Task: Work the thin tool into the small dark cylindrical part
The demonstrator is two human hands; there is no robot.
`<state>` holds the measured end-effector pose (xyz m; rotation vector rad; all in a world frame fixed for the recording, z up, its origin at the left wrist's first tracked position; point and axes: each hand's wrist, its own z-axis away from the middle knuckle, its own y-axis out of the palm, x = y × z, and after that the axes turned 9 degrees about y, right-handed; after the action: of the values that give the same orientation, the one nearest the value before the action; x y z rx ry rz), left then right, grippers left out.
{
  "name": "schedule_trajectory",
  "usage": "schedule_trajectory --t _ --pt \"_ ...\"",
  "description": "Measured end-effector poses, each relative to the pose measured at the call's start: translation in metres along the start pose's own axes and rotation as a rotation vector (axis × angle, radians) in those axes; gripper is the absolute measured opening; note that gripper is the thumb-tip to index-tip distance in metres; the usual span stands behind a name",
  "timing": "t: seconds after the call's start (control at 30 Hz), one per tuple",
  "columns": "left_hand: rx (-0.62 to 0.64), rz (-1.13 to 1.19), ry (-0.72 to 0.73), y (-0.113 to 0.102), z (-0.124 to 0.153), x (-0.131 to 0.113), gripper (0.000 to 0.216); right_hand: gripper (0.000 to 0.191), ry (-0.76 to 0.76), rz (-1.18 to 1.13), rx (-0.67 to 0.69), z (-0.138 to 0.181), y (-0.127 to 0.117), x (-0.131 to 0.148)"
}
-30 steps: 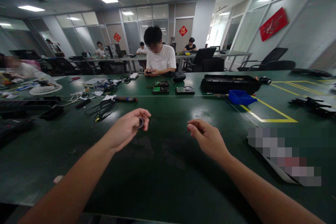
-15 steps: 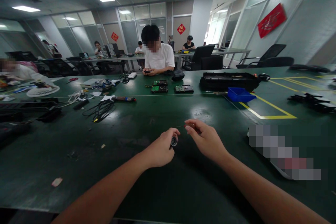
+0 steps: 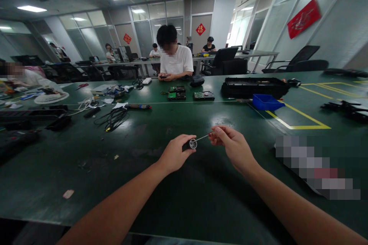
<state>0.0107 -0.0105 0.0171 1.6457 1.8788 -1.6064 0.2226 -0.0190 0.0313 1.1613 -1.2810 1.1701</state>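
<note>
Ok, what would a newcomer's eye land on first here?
Near the picture's centre, over the green table, the left hand grips a round part and the right hand holds a thin-shafted tool, its tip at the part's opening. Next, the blue bin, farther back, right of centre.

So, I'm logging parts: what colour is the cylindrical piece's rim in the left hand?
The rim looks silvery grey, clearest in the head view.

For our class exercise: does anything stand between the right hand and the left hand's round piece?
Nothing visible blocks it: only the thin tool in the right hand spans the gap toward the round piece.
</note>
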Motion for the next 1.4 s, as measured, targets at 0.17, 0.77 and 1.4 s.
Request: schedule_trajectory --t 0.17,0.77,1.4 --pt "-0.036 0.013 0.029 0.002 0.0 0.003 0.038 0.033 -0.042 0.037 -0.055 0.0 0.0 0.0" --pt "-0.091 -0.045 -0.019 -0.002 0.001 0.006 0.039 0.037 -0.19 0.559 -0.196 0.013 -0.006 0.015" --pt "-0.04 -0.088 -0.005 -0.001 0.001 0.01 0.041 0.038 -0.189 0.521 -0.043 0.014 -0.001 0.013"
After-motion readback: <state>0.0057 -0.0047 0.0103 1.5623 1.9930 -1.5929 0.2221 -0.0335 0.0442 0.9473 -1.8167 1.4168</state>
